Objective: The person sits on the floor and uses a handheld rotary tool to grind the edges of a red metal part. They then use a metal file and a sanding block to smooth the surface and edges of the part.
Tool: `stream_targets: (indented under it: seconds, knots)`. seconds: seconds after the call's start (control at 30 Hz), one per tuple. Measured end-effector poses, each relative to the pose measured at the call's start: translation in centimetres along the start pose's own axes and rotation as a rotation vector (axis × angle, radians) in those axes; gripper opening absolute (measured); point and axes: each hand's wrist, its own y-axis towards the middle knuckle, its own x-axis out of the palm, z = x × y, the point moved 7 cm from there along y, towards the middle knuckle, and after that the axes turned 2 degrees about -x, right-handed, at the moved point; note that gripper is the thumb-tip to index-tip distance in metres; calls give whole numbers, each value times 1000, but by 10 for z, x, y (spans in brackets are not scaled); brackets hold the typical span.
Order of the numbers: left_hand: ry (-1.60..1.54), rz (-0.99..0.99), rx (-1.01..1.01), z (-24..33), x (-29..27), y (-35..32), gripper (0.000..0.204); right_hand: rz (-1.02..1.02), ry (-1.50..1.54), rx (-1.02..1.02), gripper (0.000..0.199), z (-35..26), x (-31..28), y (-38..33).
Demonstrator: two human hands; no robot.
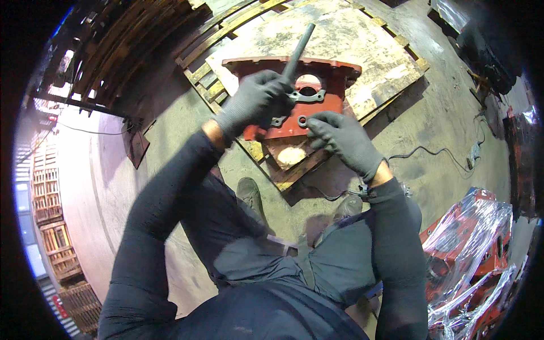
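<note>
A red cast-metal housing (334, 106) with a flanged upper rim stands on the pallet before me. Its near face carries a machined grey flange around a large round opening and, lower down, a small ringed hole (302, 120). My left hand (255, 99), in a grey glove, is closed around a dark grey rod (300, 52) over the left part of the housing. The rod slants up and away to the right; its lower end is hidden. Beside the small hole, my gloved right hand (343, 139) has thumb and fingers pinched together. Anything between those fingertips is hidden.
A wooden pallet topped with a stained board (379, 68) bears the housing. Stacked pallets (113, 51) rise at the far left. A dark cable (425, 149) snakes over the floor to the right. Plastic-wrapped red castings (470, 243) sit at the near right.
</note>
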Motion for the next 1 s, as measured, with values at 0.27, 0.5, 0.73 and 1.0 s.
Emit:
stream_targets:
  seconds: [0.27, 0.5, 0.73, 1.0]
  knots:
    - [349, 155, 234, -28, -18, -24, 35, -136, 179, -31, 38, -9, 48, 6]
    - [802, 737, 250, -10, -154, -14, 45, -189, 250, 299, 21, 34, 88, 10]
    - [847, 635, 438, -23, -140, 39, 50, 53, 87, 54, 31, 29, 66, 110]
    - [830, 500, 247, -33, -153, 57, 44, 20, -161, 134, 24, 12, 89, 87]
